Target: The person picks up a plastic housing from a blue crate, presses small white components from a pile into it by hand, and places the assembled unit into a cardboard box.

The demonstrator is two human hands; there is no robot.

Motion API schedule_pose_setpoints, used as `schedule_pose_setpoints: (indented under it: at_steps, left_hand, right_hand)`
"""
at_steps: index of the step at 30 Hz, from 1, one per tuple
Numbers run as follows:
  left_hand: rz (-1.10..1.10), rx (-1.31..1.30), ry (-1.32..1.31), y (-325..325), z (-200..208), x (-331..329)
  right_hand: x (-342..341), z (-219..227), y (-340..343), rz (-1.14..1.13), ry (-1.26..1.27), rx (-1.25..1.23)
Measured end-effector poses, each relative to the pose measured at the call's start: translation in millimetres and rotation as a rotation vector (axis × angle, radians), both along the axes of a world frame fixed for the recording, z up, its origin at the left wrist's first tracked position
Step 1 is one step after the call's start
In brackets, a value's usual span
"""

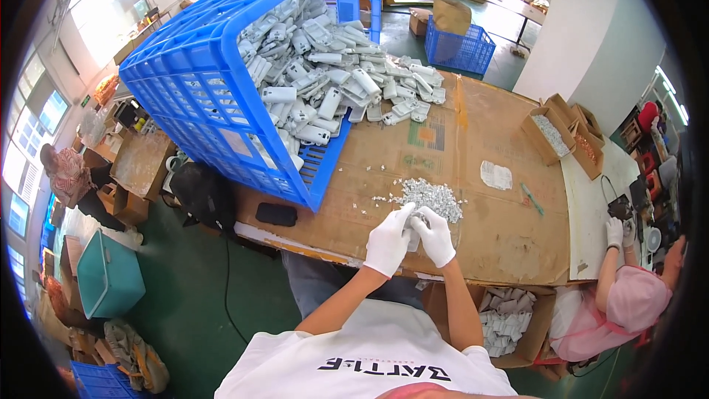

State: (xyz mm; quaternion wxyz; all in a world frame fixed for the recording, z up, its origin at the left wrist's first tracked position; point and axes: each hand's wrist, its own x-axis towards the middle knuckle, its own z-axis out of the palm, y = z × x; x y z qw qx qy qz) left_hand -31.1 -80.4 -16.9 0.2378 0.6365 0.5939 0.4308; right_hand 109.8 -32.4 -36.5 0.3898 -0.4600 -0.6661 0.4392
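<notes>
My left hand (pixel 388 244) and my right hand (pixel 434 238), both in white gloves, meet at the near edge of the table. Their fingers are closed together round a small pale plastic casing (pixel 413 242), mostly hidden by the gloves. Just beyond the fingertips lies a heap of small whitish parts (pixel 432 199), with a few bits scattered to its left. Farther off, many white plastic casings (pixel 329 100) spill from a large blue crate (pixel 229 96) tipped on its side.
Brown cardboard (pixel 502 229) covers the table. On it lie a black pouch (pixel 276 213), a paper label (pixel 496 175) and a green pen-like tool (pixel 532 198). Small-parts boxes (pixel 546 133) stand at the right. Below the edge is a carton of white pieces (pixel 543 325); a co-worker (pixel 628 299) sits right.
</notes>
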Motion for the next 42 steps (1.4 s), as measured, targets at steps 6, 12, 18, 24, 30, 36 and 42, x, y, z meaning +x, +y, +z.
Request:
schedule_pose_setpoints:
  at_steps: [6,12,18,24,30,36,42]
  left_hand:
    - [0.027,0.177,0.029,10,11,-15]
    - [-0.057,0.096,0.183,12,15,-19]
    - [0.006,0.082,0.076,5,11,-15]
    - [-0.024,0.104,0.161,3,17,-18]
    - [0.087,0.068,0.025,6,25,-17]
    - [0.074,0.112,0.089,3,28,-15]
    - [0.081,0.068,-0.196,10,16,-20]
  right_hand:
    - [-16,17,4,-0.052,-0.001,0.073]
    - [-10,30,5,-0.038,0.077,-0.104]
    - [-7,27,-3,-0.073,0.007,-0.072]
    - [-11,57,-3,-0.004,-0.337,-0.062]
    - [-31,37,-6,-0.138,-0.005,-0.04]
    - [-23,39,-2,-0.081,0.248,-0.248]
    - [-36,36,-19,-0.252,0.133,0.015]
